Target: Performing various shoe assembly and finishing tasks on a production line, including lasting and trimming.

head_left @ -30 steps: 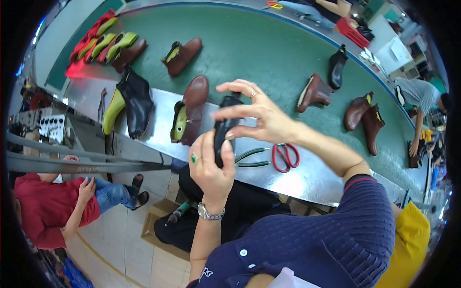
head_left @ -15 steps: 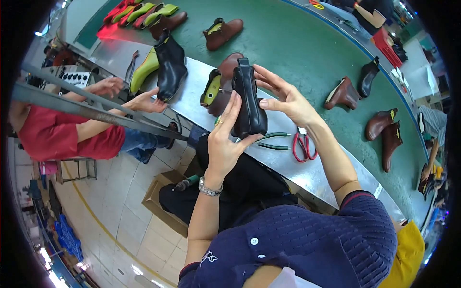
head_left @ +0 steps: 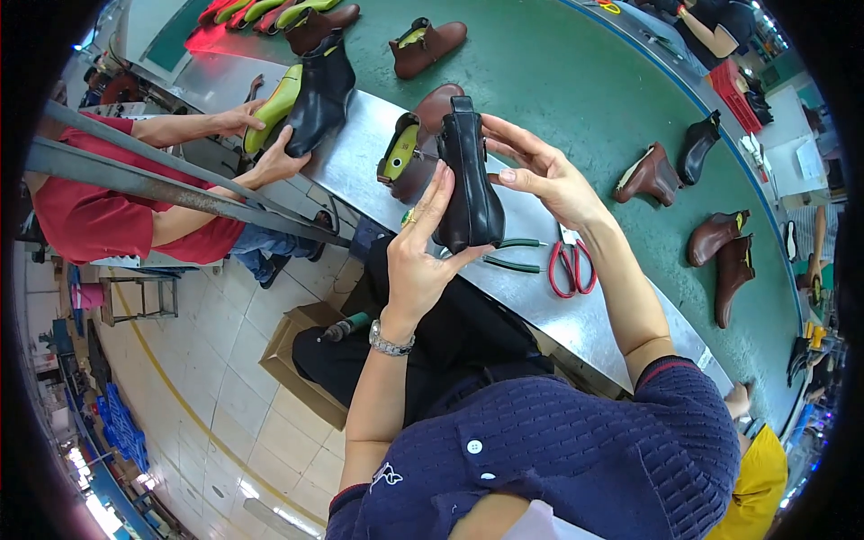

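Glossy black leather ankle boot [head_left: 468,184], being held upright above the steel table [head_left: 540,288] edge: left hand [head_left: 423,256] is cupping its side, right hand [head_left: 544,175] is steadying the shaft with spread fingers, presenting it for close viewing.

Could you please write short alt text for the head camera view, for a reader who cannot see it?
A person's left hand and right hand hold a black ankle boot above a metal bench edge. Red-handled scissors lie beside it; brown boots sit on the green belt.
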Demonstrator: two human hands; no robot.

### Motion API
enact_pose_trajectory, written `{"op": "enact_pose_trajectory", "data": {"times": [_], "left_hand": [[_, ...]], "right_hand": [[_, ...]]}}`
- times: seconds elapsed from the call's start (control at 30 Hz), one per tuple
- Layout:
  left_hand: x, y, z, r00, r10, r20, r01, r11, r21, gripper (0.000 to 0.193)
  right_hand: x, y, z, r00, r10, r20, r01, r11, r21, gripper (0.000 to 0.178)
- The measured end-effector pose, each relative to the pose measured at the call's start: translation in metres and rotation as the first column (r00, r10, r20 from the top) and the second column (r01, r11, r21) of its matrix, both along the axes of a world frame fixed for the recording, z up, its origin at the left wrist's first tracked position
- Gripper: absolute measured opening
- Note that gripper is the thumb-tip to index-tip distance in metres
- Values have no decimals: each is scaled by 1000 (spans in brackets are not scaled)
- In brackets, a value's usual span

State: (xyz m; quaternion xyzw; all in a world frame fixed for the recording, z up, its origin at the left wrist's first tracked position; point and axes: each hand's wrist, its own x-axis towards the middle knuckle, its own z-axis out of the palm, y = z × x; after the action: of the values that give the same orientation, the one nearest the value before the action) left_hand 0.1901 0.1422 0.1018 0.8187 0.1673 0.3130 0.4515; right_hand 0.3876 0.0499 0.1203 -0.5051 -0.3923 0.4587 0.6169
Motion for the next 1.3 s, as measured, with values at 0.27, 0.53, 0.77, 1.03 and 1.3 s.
{"op": "enact_pose_trajectory", "data": {"times": [0.27, 0.53, 0.77, 1.03, 1.3], "left_hand": [[-21, -26, -16, 1000, 7, 28, -10, 992, 123, 85], [-71, -81, -68, 998, -23, 60, 12, 984, 180, 65], [-79, -85, -82, 998, -18, 68, 5, 983, 182, 61], [-40, -15, -7, 925, -324, -197, 371, 879, 299, 69], [-27, 13, 41, 983, 57, 173, -65, 997, 39, 67]], "right_hand": [[-46, -47, -1, 981, -26, 192, 48, 992, -114, 116], [-87, -108, -27, 934, 68, 350, -3, 984, -181, 123], [-66, -109, -44, 997, 79, 7, -75, 968, -241, 114], [16, 2, -118, 705, 672, 225, -706, 696, 133, 94], [-4, -57, -122, 803, -118, -584, 147, 989, 3, 71]]}}
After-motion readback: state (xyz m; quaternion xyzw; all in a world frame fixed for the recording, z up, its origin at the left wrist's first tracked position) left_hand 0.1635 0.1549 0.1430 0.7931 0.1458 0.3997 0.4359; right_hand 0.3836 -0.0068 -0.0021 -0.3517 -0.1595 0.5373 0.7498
